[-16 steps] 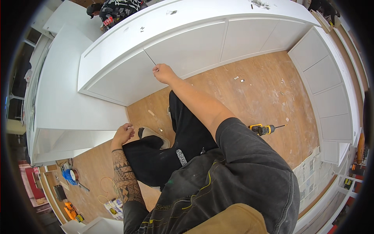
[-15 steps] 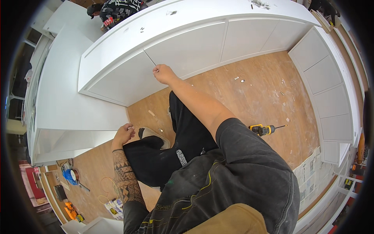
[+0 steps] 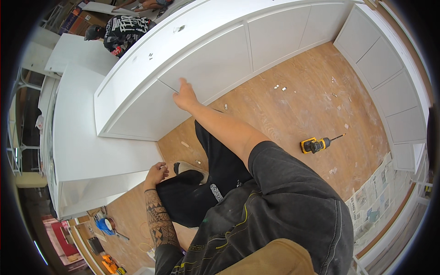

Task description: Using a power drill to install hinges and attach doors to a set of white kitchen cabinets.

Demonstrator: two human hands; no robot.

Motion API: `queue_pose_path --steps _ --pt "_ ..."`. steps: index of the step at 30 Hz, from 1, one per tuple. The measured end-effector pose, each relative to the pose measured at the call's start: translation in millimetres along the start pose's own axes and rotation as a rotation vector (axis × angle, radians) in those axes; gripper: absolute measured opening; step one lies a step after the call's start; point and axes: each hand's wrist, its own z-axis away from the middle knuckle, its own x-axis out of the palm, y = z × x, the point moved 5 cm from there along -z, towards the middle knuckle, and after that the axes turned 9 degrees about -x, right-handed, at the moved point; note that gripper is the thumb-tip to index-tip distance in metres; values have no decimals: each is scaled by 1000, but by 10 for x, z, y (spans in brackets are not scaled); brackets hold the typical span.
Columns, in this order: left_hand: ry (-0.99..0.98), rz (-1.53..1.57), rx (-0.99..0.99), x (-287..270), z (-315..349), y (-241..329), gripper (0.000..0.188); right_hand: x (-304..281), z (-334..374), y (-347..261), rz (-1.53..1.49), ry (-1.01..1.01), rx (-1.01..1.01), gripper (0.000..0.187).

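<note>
My right hand [image 3: 185,96] reaches out to a white cabinet door [image 3: 208,57], beside the narrow gap between two doors. Its index finger is stretched and the thumb stands apart, with nothing seen between them. Whether the fingertip touches the door I cannot tell. Resting by my left knee, my left hand [image 3: 156,176] has its fingers curled together near the white side unit [image 3: 105,160]. A tiny pale thing seems to be at its fingertips, too small to name. The cabinet's long white top [image 3: 133,68] curves across the far side.
A yellow and black cordless drill [image 3: 316,145] lies on the wooden floor [image 3: 275,114] to my right. Newspaper sheets [image 3: 373,201] cover the floor at the right. More white cabinets [image 3: 389,78] stand along that side. Another person [image 3: 123,34] bends behind the far counter.
My right hand has gone from a pinch at the door gap to a stretched index finger. My view has shifted, showing more of the other person. My left hand stays by the knee.
</note>
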Motion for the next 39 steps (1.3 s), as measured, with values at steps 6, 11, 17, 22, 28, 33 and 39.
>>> queue_pose_path --steps 6,11,17,22,28,33,39 --pt "25 -11 3 -23 58 -47 44 -1242 -705 355 -40 713 255 93" --pt "15 7 -45 -94 -26 -294 40 -2214 -1340 417 -32 636 53 89" --pt "2 21 -85 -8 -94 -363 44 -2222 -1448 434 -184 587 9 91" --pt "6 -9 -59 33 -101 -293 45 -2266 -1428 420 -152 582 6 98" --pt "47 53 22 -44 -89 -311 46 -2652 -1287 539 -175 264 14 85" --pt "48 53 74 -100 -33 -118 48 -3012 -1403 581 74 269 -65 81" --pt "50 29 93 -108 16 28 48 -2875 -1776 598 6 183 114 75"
